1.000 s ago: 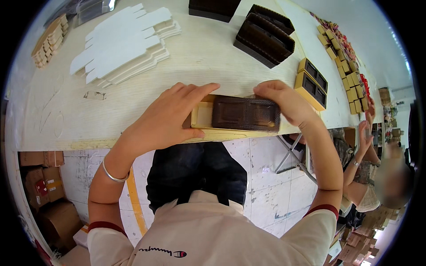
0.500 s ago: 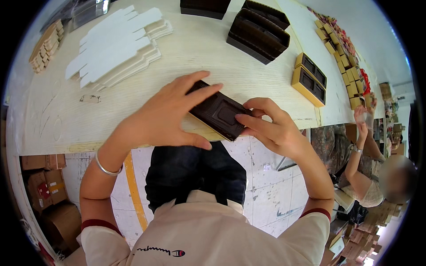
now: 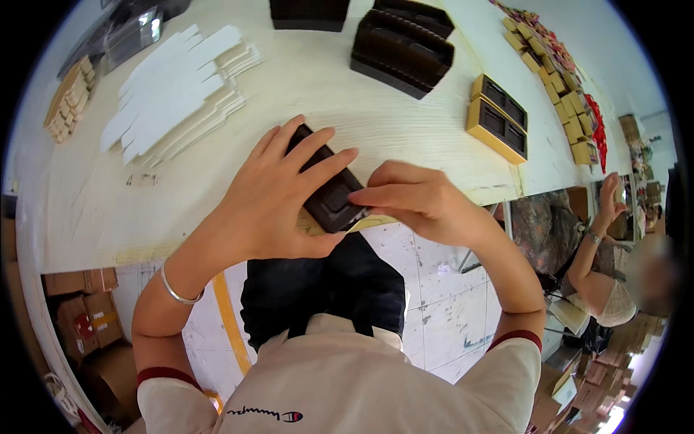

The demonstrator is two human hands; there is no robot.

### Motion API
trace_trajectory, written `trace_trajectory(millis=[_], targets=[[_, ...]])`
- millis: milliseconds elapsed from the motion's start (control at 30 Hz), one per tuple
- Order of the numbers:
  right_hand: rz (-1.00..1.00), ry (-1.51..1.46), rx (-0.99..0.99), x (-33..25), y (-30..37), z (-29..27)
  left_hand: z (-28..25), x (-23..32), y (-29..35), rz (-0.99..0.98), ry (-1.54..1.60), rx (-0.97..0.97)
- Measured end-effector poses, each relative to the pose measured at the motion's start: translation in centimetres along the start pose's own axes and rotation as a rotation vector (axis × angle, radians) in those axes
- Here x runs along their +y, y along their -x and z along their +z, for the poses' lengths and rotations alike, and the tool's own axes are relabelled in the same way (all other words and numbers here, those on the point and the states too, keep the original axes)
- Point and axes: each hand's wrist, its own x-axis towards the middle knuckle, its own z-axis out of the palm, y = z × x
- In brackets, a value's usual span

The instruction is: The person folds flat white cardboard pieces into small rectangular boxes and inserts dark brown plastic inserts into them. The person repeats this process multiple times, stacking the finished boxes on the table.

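At the near edge of the table lies a dark brown plastic tray [image 3: 334, 202] with moulded square recesses, slanting toward my body. A sliver of gold edge shows beneath its near end, probably a box. My left hand [image 3: 271, 195] spans the tray, its spread fingers across the top and its thumb at the near end, holding it. At the near right corner my right hand [image 3: 419, 199] pinches the tray's end between thumb and bent fingers. The underside of the tray and part of its far half are hidden by my left hand.
Farther right stand two gold boxes [image 3: 499, 130] with dark trays inside. Nested dark trays [image 3: 402, 54] sit at the back, with another dark stack [image 3: 309, 14] beside them. Flat white card blanks [image 3: 173, 90] lie left. A co-worker's hand [image 3: 611, 199] is near small gold boxes [image 3: 571, 119].
The tray has turned steeper and shifted slightly left. My left hand has moved with it, fingers now spread over its top. My right hand has slid left along with the tray's near end.
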Motion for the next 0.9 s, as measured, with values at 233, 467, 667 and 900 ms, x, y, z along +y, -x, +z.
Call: trace_trajectory(millis=[233,467,667,900], targets=[[-0.196,0.350,-0.063,0.5,-0.7,0.1,-0.4,0.0,-0.1,-0.031,-0.062,-0.081],[-0.078,0.497,0.170,-0.6,0.9,3.7,0.5,0.0,0.9,0.016,-0.175,-0.048],[-0.032,0.548,0.275,0.3,1.8,5.8,-1.9,-1.7,-0.8,0.151,-0.077,-0.095],[0.106,0.439,0.382,0.3,6.0,3.3,3.6,1.5,-0.9,0.120,0.048,0.106]])
